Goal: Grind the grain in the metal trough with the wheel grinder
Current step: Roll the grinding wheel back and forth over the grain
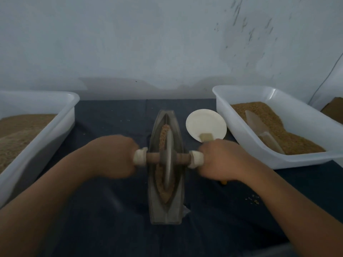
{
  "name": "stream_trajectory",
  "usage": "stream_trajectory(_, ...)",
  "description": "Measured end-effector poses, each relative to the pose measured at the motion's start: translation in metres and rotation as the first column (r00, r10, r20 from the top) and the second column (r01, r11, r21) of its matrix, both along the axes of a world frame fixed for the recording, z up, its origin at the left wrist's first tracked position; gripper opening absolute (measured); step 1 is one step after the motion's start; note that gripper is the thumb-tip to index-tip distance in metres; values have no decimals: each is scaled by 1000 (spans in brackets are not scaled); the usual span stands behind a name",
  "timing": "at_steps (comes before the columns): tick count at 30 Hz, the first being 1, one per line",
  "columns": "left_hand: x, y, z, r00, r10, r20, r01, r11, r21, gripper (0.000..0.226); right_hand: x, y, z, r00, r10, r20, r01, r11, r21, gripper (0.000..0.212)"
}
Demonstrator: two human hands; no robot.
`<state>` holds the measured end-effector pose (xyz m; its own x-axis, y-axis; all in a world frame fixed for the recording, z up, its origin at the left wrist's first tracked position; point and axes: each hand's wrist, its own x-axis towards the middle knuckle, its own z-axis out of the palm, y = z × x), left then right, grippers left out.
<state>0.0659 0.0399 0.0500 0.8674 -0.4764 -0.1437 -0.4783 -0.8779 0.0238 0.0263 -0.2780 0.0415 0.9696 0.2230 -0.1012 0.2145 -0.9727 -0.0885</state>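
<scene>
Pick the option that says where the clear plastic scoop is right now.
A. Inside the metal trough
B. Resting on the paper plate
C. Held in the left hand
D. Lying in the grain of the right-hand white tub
D: the scoop lies half sunk in the grain of the right-hand tub, while both hands grip the wheel grinder handles.
</scene>
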Motion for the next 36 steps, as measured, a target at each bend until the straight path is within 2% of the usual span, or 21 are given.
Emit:
stream_trajectory(3, -2, 2, -3, 999, -15, 33, 15, 1000, 5, 18, -7, 0, 1, 999, 17, -50, -16, 999, 29, 35)
stream_trajectory(5, 13, -6, -5, 990, 45, 134, -46, 999, 9, 25, 12, 5, -3, 997, -36, 70, 37, 999, -17, 30)
stream_trajectory(8, 42, -21, -8, 931, 197, 308, -193, 980, -43, 32, 57, 12, -13, 932, -85, 352, 112, 992, -55, 26)
stream_trajectory(11, 53, -27, -13, 897, 287, 335, -264, 958, -114, 27, 85, 16, -13, 880, -103, 464, 158, 984, -80, 28)
stream_trajectory(13, 46, -23, -18, 913, 305, 270, -274, 950, -147, 26, 84, 17, -10, 889, -75, 452, 127, 988, -84, 28)
stream_trajectory(16, 17, -8, -25, 962, 239, 134, -220, 966, -138, 22, 53, 17, -5, 928, -2, 372, 42, 994, -101, 18)
stream_trajectory(19, -10, 7, -20, 990, 127, 56, -122, 989, -84, 20, 9, 12, 4, 995, 7, 101, 1, 997, -81, 21)
stream_trajectory(21, -18, 9, -19, 989, 68, 130, -64, 997, -32, 22, -8, 6, 6, 1000, 2, -8, -2, 997, -73, 29)
stream_trajectory(23, -14, 6, -22, 968, 64, 242, -64, 998, -6, 26, -7, 5, 3, 1000, -14, 4, 14, 998, -67, 32)
stream_trajectory(24, -8, 2, -23, 952, 89, 294, -87, 996, -19, 30, 1, 6, 0, 998, -28, 59, 32, 997, -67, 30)
stream_trajectory(27, 25, -13, -20, 900, 209, 382, -189, 978, -90, 39, 41, 13, -8, 931, -67, 360, 103, 991, -80, 29)
stream_trajectory(29, 45, -22, -13, 886, 259, 384, -236, 966, -107, 42, 65, 17, -9, 891, -102, 441, 147, 987, -68, 29)
stream_trajectory(33, 44, -24, -6, 914, 235, 331, -216, 972, -94, 38, 74, 15, -11, 921, -129, 366, 147, 989, -22, 23)
stream_trajectory(36, 9, -8, -8, 958, 127, 256, -118, 992, -51, 29, 37, 5, -4, 995, -51, 91, 52, 999, -10, 22)
